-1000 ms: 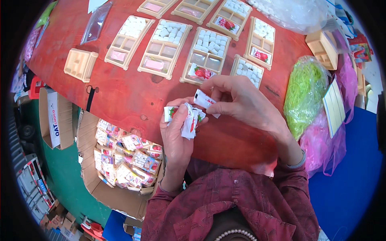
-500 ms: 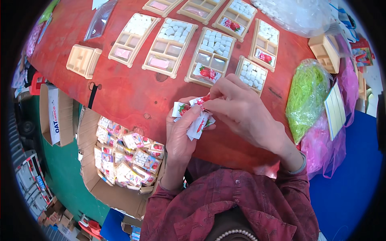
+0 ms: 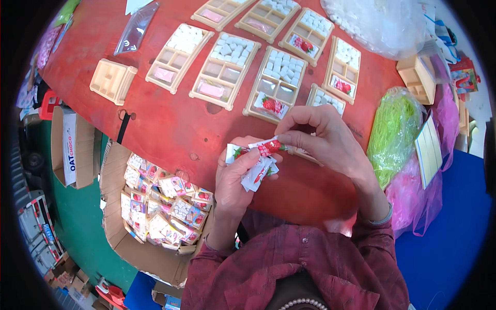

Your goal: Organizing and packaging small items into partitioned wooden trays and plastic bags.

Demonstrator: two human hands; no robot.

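My left hand is closed around several small white sachets printed with red strawberries, fanned out between thumb and fingers. At the right end of the topmost strawberry sachet, the thumb and forefinger of my right hand pinch together. Just beyond my hands lies a beige compartment tray of white marshmallow-like pieces, with a strawberry sachet in its near compartment. Another such tray is partly hidden behind my right hand. Further trays to the left hold pink sachets in their near compartments.
An open carton full of packed trays stands at the lower left. Empty-looking stacked trays sit at the table's left. On the right are a bag of green shreds, a pink bag and, farther back, a big clear bag.
My right hand has drawn back slightly to the right, and the top strawberry sachet now sticks out further from the bunch. The view has shifted a little, moving the trays lower in the picture.
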